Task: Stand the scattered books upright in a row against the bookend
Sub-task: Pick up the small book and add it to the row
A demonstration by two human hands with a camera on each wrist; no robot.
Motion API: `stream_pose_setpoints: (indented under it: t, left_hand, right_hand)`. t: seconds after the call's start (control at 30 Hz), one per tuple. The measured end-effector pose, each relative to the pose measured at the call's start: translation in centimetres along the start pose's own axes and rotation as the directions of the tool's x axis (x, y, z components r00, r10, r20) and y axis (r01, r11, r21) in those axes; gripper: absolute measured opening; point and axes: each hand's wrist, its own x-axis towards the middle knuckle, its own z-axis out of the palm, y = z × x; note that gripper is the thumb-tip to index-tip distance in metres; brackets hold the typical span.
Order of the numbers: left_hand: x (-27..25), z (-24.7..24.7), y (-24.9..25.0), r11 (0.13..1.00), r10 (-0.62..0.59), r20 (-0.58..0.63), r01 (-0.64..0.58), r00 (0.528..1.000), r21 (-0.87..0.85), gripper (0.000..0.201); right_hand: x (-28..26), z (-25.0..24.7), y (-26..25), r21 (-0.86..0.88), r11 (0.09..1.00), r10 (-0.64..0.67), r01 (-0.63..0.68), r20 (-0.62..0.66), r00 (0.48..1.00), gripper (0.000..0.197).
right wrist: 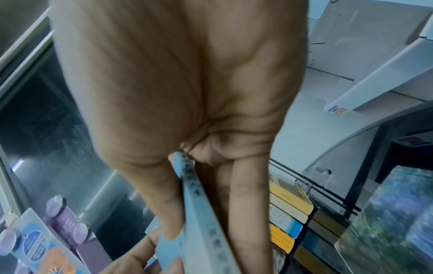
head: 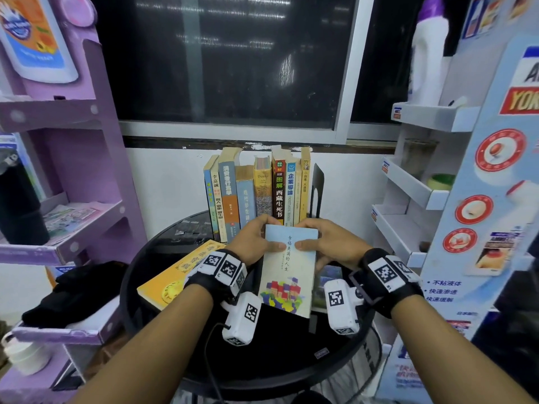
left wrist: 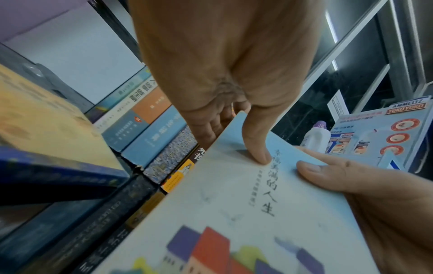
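Note:
A pale blue paperback (head: 288, 269) with coloured houses on its cover is held above the round black table (head: 163, 258), cover facing me. My left hand (head: 256, 240) grips its upper left edge, thumb on the cover (left wrist: 257, 148). My right hand (head: 326, 243) grips the upper right edge, thumb on the cover, fingers behind (right wrist: 246, 204). Behind it a row of upright books (head: 256, 191) stands against a black bookend (head: 316, 188) at the right. A yellow book (head: 178, 275) lies flat at the left. Another book (head: 329, 275) lies partly hidden under the right hand.
A purple display shelf (head: 58, 141) stands on the left with black cloth (head: 73, 290) on a lower level. A white and blue display rack (head: 437, 170) stands on the right with a white bottle (head: 428, 59) on top. A dark window and white wall are behind the table.

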Motion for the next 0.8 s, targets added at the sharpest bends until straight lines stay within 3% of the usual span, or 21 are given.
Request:
stream_pose_setpoints:
  t: [0.27, 0.4, 0.5, 0.63, 0.8]
  left_hand:
    - [3.3, 1.9, 2.7, 0.987, 0.115, -0.126, -0.099, 0.985, 0.124, 0.04]
    - [5.0, 1.7, 4.5, 0.918, 0.301, -0.258, -0.205, 0.918, 0.341, 0.04]
    - [6.2, 1.2, 6.6, 0.835, 0.435, -0.283, -0.266, 0.855, 0.481, 0.039]
    - [8.3, 0.5, 8.5, 0.74, 0.485, -0.269, -0.226, 0.832, 0.634, 0.044]
    - [10.7, 0.0, 9.2, 0.68, 0.463, -0.244, -0.165, 0.852, 0.714, 0.05]
  right_hand:
    - [-0.5, -3.1, -0.1, -0.097, 0.994, -0.078, 0.055, -0.253, 0.964, 0.024]
    - [-0.1, -4.2, 0.2, -0.188, 0.981, -0.111, 0.043, -0.366, 0.924, 0.022]
    - [0.6, -4.6, 0.6, -0.264, 0.964, -0.143, 0.024, -0.442, 0.886, 0.02]
    - [1.8, -4.9, 0.9, -0.333, 0.942, -0.144, -0.037, -0.504, 0.851, 0.024]
    - [3.1, -5.4, 1.4, -0.366, 0.924, -0.104, -0.108, -0.515, 0.851, 0.029]
